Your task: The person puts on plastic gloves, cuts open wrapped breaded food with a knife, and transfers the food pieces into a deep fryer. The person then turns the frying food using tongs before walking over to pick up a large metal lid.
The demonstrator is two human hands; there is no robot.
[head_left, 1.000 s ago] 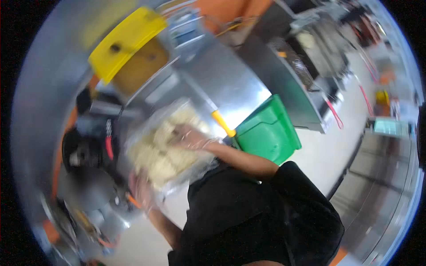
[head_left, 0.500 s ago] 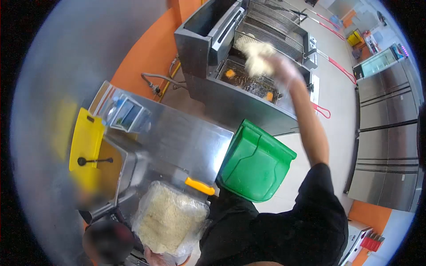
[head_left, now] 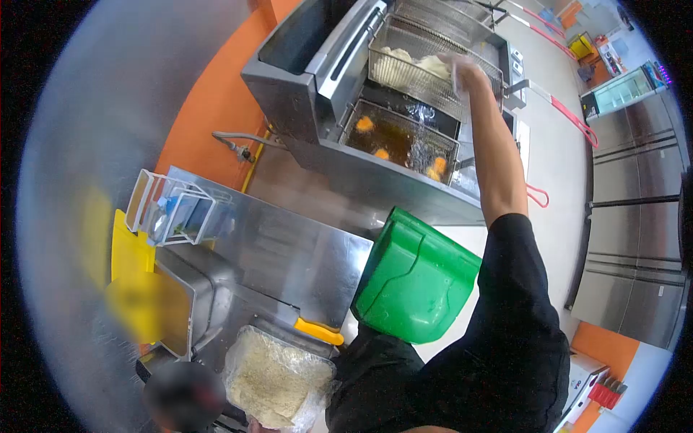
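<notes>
My right hand [head_left: 463,71], in a clear plastic glove, reaches over a wire fry basket [head_left: 390,76] at the fryer. Its fingertips meet a pale, flour-coated piece [head_left: 434,66] in that basket; blur hides whether they grip it. Another pale coated piece [head_left: 393,66] lies to its left in the basket. Only a sliver of my left hand [head_left: 260,427] shows at the bottom edge, against the plastic-lined container of pale crumbs [head_left: 278,379]. Its fingers are mostly hidden.
Orange-brown bits float in the nearer oil vat [head_left: 404,141]. A green bin [head_left: 419,281] stands between fryer and steel counter [head_left: 303,252]. On the counter are a yellow-handled knife [head_left: 317,331], a white wire rack [head_left: 189,209] and a deep steel pan [head_left: 209,303].
My right hand has moved up and away from above the near vat to the farther basket; the pale piece it carried is now down in that basket. The view has shifted slightly.
</notes>
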